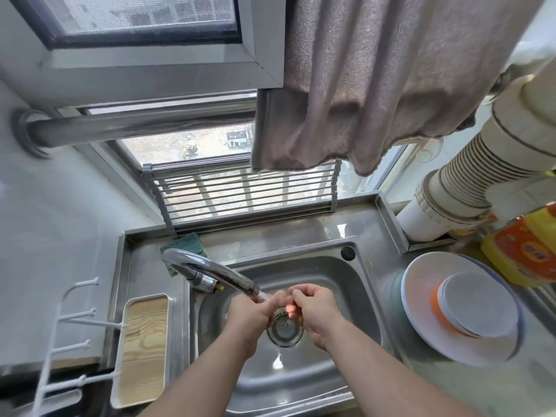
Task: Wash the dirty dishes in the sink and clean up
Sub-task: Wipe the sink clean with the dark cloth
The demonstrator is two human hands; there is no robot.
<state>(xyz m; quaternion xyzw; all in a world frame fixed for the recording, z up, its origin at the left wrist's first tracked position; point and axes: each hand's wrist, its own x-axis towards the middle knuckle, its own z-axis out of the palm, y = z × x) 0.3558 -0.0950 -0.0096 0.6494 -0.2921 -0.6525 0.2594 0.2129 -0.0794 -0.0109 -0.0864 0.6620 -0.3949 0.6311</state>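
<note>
Both my hands are over the steel sink [340, 284], under the running water from the chrome faucet [210, 270]. My left hand [251, 314] and my right hand [316, 308] have curled fingers that meet in the stream, and I see nothing held in either. The drain strainer [284, 329] lies right below them, and the basin holds no dishes. On the counter to the right, a white plate [427, 299] carries an upturned orange-rimmed bowl [475, 308].
A green sponge [188, 240] lies behind the faucet. A white tray with a wooden base [144, 347] and a white hook rack [69, 335] sit left. A yellow detergent bottle [523, 248] stands at the right. A towel [376, 85] hangs overhead above a metal rack [240, 191].
</note>
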